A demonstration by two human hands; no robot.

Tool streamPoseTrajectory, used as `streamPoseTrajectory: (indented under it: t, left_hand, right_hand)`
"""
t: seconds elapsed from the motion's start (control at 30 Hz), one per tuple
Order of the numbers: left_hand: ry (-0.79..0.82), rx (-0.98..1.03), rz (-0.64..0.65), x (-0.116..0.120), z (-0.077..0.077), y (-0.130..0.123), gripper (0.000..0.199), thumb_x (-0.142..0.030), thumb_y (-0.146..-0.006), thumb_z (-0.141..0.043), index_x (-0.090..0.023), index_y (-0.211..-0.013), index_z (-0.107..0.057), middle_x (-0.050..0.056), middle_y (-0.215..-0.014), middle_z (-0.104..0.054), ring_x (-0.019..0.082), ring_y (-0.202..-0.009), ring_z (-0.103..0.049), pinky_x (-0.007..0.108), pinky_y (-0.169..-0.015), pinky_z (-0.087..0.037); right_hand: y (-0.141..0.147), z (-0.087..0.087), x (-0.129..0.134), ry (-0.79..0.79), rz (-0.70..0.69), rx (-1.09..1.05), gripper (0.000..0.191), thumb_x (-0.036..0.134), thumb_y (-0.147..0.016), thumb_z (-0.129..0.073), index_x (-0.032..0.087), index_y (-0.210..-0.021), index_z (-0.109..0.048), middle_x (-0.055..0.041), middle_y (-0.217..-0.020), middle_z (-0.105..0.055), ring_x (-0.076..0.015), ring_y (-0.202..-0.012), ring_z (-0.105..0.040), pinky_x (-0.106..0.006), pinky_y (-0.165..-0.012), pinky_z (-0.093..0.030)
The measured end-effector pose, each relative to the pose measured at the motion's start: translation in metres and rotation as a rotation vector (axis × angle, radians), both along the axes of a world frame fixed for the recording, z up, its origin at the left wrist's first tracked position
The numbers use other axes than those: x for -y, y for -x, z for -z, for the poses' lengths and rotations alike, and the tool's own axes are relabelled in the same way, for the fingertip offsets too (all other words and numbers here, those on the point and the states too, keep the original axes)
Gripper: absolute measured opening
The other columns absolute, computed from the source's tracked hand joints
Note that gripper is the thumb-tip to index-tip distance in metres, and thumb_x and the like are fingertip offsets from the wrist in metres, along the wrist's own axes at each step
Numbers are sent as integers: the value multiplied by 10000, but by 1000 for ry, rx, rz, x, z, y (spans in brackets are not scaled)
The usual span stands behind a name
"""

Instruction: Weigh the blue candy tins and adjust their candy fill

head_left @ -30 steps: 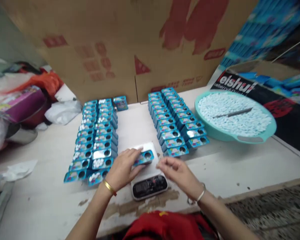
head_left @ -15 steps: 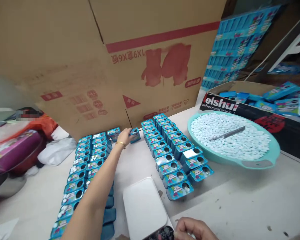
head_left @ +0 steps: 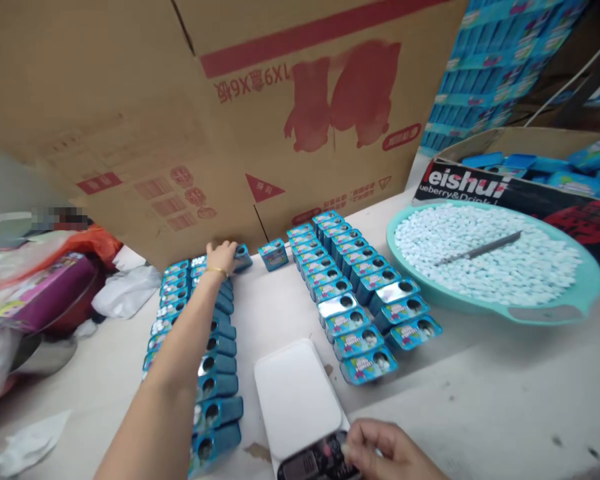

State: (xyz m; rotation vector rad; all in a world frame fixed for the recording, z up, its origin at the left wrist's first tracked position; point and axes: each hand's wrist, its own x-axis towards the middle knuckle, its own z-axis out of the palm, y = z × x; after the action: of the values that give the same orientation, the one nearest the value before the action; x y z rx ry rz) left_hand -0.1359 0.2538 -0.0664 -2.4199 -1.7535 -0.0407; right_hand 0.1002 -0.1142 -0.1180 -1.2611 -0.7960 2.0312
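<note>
Before me I see a big brown carton (head_left: 145,87) with red print standing upright. To my left lie a purple box (head_left: 47,293), an orange-red bag (head_left: 97,243) and a crumpled white bag (head_left: 127,291); nearer me is a white tissue (head_left: 33,441).

The bench (head_left: 410,413) is off-white with brown stains beside the white scale (head_left: 297,393), whose panel is black. The small boxes (head_left: 345,323) are blue, with white lettering and pink and green patches. The basin (head_left: 450,300) is turquoise, its pellets (head_left: 430,227) white and pale blue. Along the bench's back edge, the tan carton (head_left: 230,147) bears a red band, triangle and rounded figures. The bracelet (head_left: 217,271) is gold.
</note>
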Motion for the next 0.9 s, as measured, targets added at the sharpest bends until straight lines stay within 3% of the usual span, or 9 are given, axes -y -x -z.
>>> streamPoseTrajectory:
  t: [0.13, 0.27, 0.37, 0.47, 0.57, 0.67, 0.8, 0.9]
  left_hand:
    - [-46, 23, 103, 42, -35, -5, 373, -359, -816, -582, -179, -1143, -575, 100, -1103, -582, 302, -1128, -517, 529, -1069, -232]
    - [-27, 56, 253, 129, -68, -10, 412, -438, -744, -676, -267, -1112, -603, 63, -961, -596, 279, -962, -567, 448, -900, -407]
    - [92, 88, 457, 208, -66, -22, 355, -438, -818, -603, -234, -1108, -598, 50, -894, -588, 222, -832, -570, 377, -783, -435]
    - [207, 111, 503, 261, -46, -35, 328, -423, -870, -546, -212, -1120, -577, 47, -878, -585, 203, -810, -561, 371, -798, -431]
    - [218, 102, 494, 281, -22, -39, 323, -402, -879, -540, -210, -1138, -566, 54, -891, -587, 210, -831, -560, 397, -851, -425]
    - [203, 124, 475, 284, -9, -36, 360, -393, -876, -554, -208, -1185, -551, 60, -918, -604, 213, -862, -571, 422, -909, -415]
    - [135, 294, 452, 292, -13, -23, 509, -464, -850, -585, -186, -1270, -507, 102, -1068, -611, 239, -987, -573, 414, -909, -440]
    - [54, 468, 377, 305, -26, -5, 410, -427, -869, -573, -184, -1199, -556, 93, -1041, -622, 208, -962, -590, 350, -835, -481]
  right_hand:
    - [-8, -2, 10, 36, 43, -70, 539, 686, -659, -661, 177, -691, -486, 54, -531, -506, -25, -384, -302, -192, -404, -148]
    - [-14, -3, 24, 132, 189, -173, 443, 553, -669, -739, 144, -750, -589, 22, -634, -579, -15, -413, -365, -169, -388, -175]
    - [-15, -3, 34, 198, 317, -245, 367, 446, -647, -800, 133, -762, -647, -1, -681, -610, -40, -506, -490, -160, -430, -318]
    - [-16, -2, 42, 255, 401, -315, 296, 318, -627, -832, 133, -798, -676, -46, -776, -669, -110, -710, -642, -190, -616, -485]
    - [-16, 0, 49, 289, 442, -372, 237, 209, -633, -813, 137, -811, -675, -73, -826, -701, -154, -838, -684, -228, -766, -525]
    - [-16, 4, 56, 305, 467, -383, 220, 154, -640, -790, 135, -823, -669, -83, -847, -714, -149, -859, -691, -216, -796, -529]
    - [-18, 11, 63, 323, 438, -358, 265, 171, -618, -819, 126, -831, -669, -82, -806, -722, -115, -768, -688, -174, -716, -535]
    - [-22, 16, 68, 327, 433, -346, 284, 199, -608, -839, 128, -829, -675, -56, -795, -714, -87, -693, -670, -138, -597, -516]
